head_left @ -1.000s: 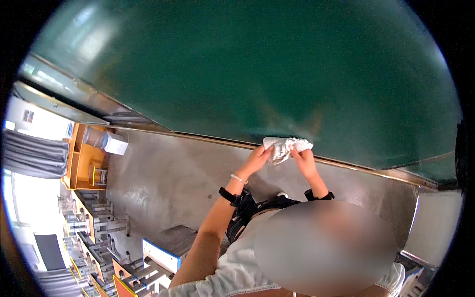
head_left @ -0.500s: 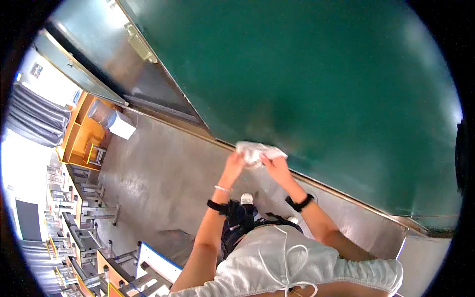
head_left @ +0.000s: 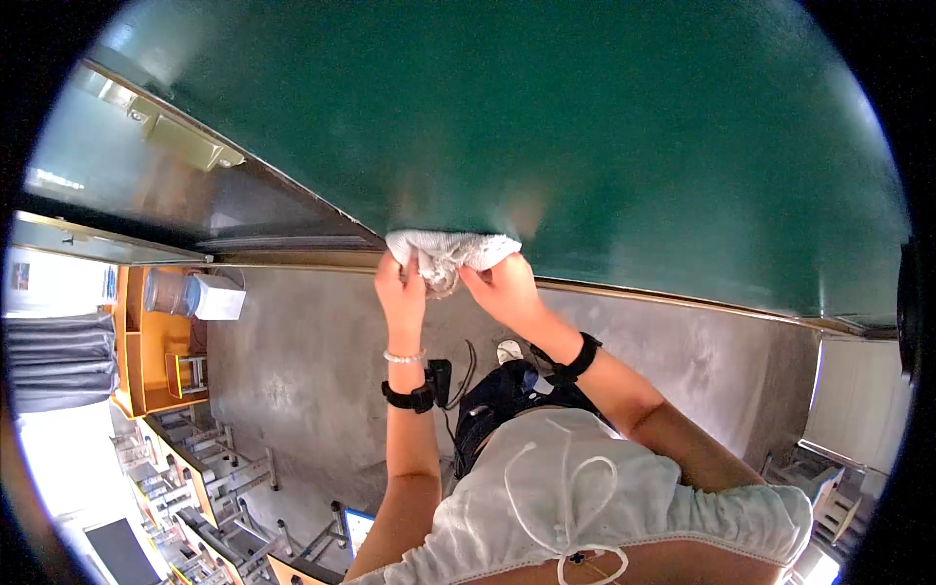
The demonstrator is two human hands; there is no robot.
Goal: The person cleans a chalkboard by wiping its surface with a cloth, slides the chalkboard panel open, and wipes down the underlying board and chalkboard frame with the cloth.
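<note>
Green board [head_left: 585, 127], upper centre, shows no writing; left hand [head_left: 400, 294] and right hand [head_left: 510, 291] clamp fingers on white cloth [head_left: 447, 246].

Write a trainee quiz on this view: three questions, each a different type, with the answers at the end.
1. True or false: the left hand and the right hand both grip the cloth.
2. Multiple choice: where is the pale bracelet worn?
A) Left wrist
B) Right wrist
C) Both wrists
3. Fill in the blank: the large board in front of the person is coloured ____.

Key: 1 true; 2 A; 3 green.
</note>
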